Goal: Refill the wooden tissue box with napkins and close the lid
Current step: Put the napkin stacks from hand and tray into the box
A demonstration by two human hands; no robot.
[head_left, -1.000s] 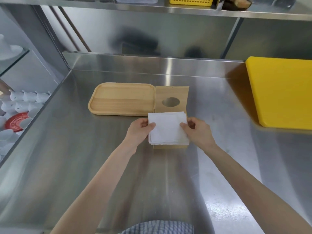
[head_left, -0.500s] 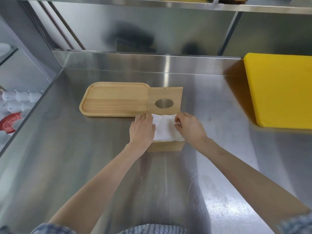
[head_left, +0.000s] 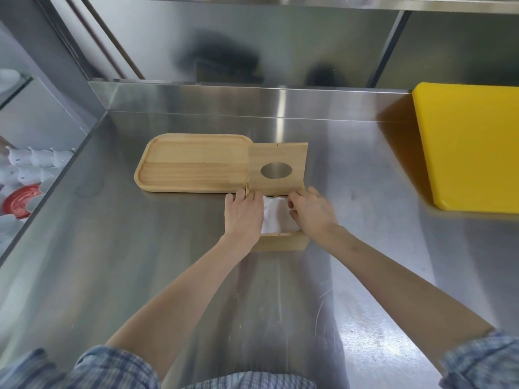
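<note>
The wooden tissue box [head_left: 280, 242] sits mid-counter. Its lid [head_left: 261, 155], with an oval hole, stands open and tilted back behind the box. White napkins [head_left: 276, 217] lie inside the box, showing between my hands. My left hand [head_left: 243, 213] rests palm down over the box's left side, fingers on the napkins' left edge. On the right, the curled fingers of my right hand [head_left: 311, 211] hold the napkins' right edge near the far corner.
A wooden tray [head_left: 193, 161] lies just left of the lid, touching it. A yellow cutting board [head_left: 471, 147] lies at the right. A steel backsplash [head_left: 252, 99] rises behind. Below the counter's left edge sit white cups [head_left: 33, 158] and a red plate [head_left: 19, 203].
The napkin stack, held above the box a second ago, has gone down into it. Both hands followed it down and closed in over the box.
</note>
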